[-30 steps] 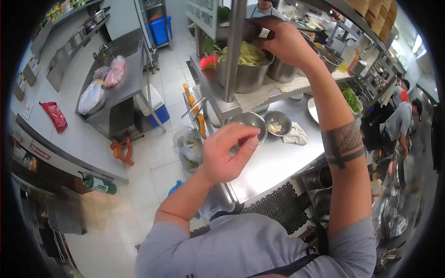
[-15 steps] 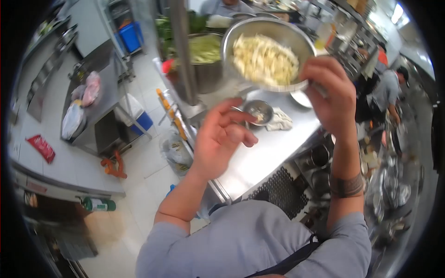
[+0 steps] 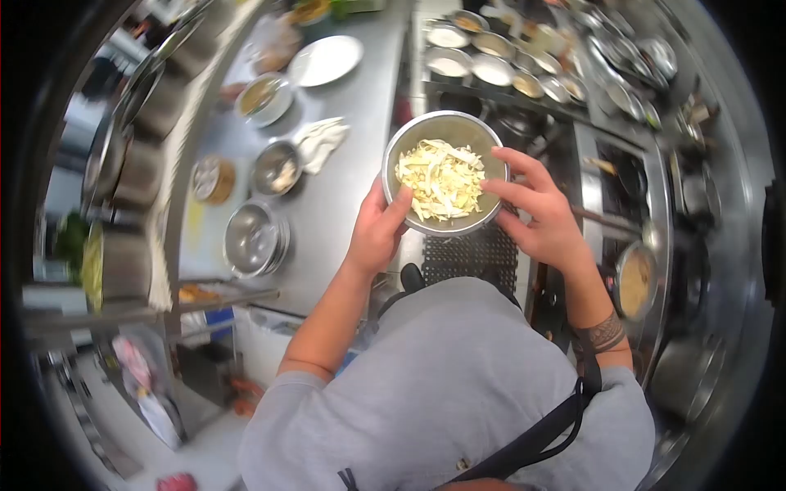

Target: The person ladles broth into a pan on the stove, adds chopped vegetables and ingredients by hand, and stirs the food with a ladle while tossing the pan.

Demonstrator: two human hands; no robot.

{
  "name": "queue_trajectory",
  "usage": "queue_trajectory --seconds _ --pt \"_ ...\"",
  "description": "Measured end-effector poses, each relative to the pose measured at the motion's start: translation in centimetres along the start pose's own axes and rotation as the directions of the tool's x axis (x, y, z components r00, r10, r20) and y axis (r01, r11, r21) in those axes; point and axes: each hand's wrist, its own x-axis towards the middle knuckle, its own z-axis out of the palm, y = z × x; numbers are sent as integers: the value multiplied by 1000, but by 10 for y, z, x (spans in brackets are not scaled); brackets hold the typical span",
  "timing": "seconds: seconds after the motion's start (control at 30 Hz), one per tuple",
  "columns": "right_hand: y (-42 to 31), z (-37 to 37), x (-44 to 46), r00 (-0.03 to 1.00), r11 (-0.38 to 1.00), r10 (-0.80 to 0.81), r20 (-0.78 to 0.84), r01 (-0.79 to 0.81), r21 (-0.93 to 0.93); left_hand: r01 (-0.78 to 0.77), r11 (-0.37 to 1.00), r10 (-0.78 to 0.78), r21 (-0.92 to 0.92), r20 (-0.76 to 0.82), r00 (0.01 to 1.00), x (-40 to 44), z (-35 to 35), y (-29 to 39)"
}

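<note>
In the head view, the left hand point(image 3: 379, 231) grips the near left rim of the metal bowl point(image 3: 445, 230) of shredded cabbage point(image 3: 442, 180); the right hand point(image 3: 536, 209) grasps its right side, beside the table's point(image 3: 348, 176) right edge.

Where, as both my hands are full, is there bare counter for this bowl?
The held bowl could probably go between the stacked bowls and the right edge of the counter, below the white cloth. Another bare strip lies between the oval plate and that edge. It is crowded around the small bowl and round tub.
</note>
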Motion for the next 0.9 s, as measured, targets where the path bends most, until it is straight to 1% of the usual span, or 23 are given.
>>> queue_trajectory --seconds 0.03,0.1,0.13,0.17,0.23,0.27,0.3,0.33,0.37,0.4,0.43,0.47,0.5,0.53,0.6,0.63,0.67,0.7,0.73,0.8,0.83,0.9 --pt "11 -10 -16 998 999 44 -35 -44 -15 42 999 -42 0 41 998 13 9 -16" --pt "29 -30 -47 987 994 53 -155 -68 -90 133 990 -138 43 149 979 34 36 -45" --pt "41 -40 -64 975 994 61 -212 -78 -73 162 986 -165 32 168 972 44 55 -58" --pt "53 -49 -93 959 989 81 -271 -111 -96 184 981 -191 53 230 954 46 68 -80" --pt "69 -74 -145 958 970 8 -285 -76 -229 315 939 -342 137 275 899 59 86 -122" --pt "73 -84 -167 932 962 61 -357 -150 -227 313 940 -342 139 350 872 63 112 -132" --pt "76 -93 -194 907 948 110 -406 -219 -232 359 919 -394 163 395 830 66 133 -145" --pt "82 -101 -216 823 936 237 -517 -336 -105 361 910 -415 205 426 804 72 150 -156" --pt "92 -107 -234 723 910 349 -596 -413 33 349 906 -423 241 446 789 77 164 -165" --pt "106 -111 -260 647 874 417 -638 -477 88 366 893 -448 261 451 772 79 172 -175" --pt "125 -110 -287 517 867 459 -723 -439 236 382 877 -477 292 430 767 75 181 -181" --pt "143 -110 -313 380 851 505 -775 -371 372 390 858 -507 335 424 751 73 184 -189" --pt "157 -117 -336 184 745 639 -747 -391 541 393 839 -533 377 417 736 73 182 -196" --pt "172 -125 -359 -15 618 744 -668 -367 696 400 834 -541 381 420 729 71 183 -202" --pt "207 -143 -393 -202 630 757 -622 -28 776 427 771 -607 472 342 718 66 180 -208" --pt "229 -150 -417 -210 625 759 -616 -32 780 435 765 -615 474 339 712 65 179 -209" --pt "251 -157 -442 -308 516 842 -442 222 828 451 750 -627 484 304 717 63 178 -210" --pt "262 -162 -459 -351 392 905 -241 468 792 469 735 -639 490 267 722 61 176 -211" --pt "264 -169 -463 -355 393 903 -240 462 795 476 734 -642 485 265 719 58 175 -210" --pt "268 -187 -463 -286 359 928 -240 511 781 471 728 -628 498 210 749 56 172 -207" --pt "257 -189 -446 -286 362 927 -243 506 783 472 730 -628 493 212 749 55 167 -205" --pt "218 -181 -371 -65 449 893 -446 213 868 452 754 -592 477 194 782 54 157 -203"
